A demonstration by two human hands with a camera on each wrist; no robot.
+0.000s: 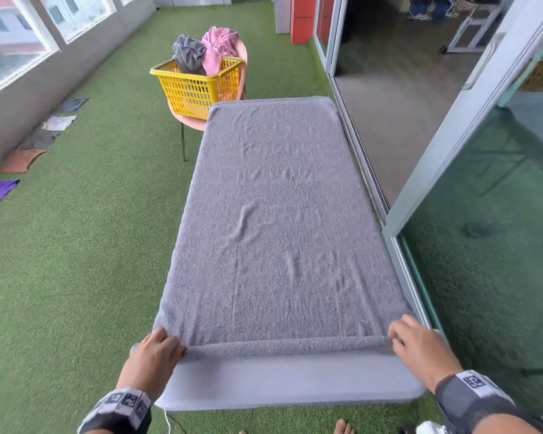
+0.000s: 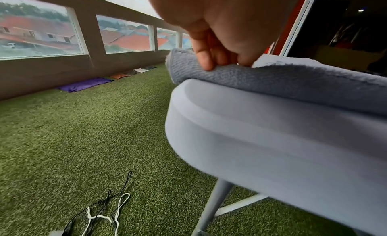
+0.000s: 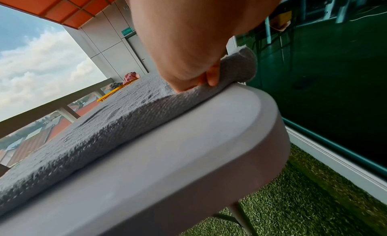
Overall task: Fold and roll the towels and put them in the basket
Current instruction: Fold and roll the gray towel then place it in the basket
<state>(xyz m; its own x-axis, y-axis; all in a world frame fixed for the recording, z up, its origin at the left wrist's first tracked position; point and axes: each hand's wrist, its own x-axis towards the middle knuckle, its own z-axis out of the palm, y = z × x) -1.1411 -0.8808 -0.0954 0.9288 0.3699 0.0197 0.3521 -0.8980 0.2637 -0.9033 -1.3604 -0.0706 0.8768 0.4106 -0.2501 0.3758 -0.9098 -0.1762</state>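
Towel (image 1: 279,214), big and grey, lies flat on the long grey desk (image 1: 289,383) and covers nearly all of its top. Only the near end of the desk is bare. The near edge of the towel is turned over into a thin roll that runs from side to side. The left hand (image 1: 152,358) grips the left end of that roll, with its fingers (image 2: 204,60) curled over the cloth. The right hand (image 1: 420,349) grips the right end the same way, and its fingers (image 3: 212,77) pinch the cloth.

Past the far end of the desk a yellow basket (image 1: 198,86) sits on a pink chair (image 1: 188,120). A dark grey towel (image 1: 187,54) and a pink towel (image 1: 218,48) are heaped in the basket. Some small cloths (image 1: 19,158) lie in a row on the green floor by the wall on the left. Cords (image 2: 104,211) lie on the floor under the near end of the desk
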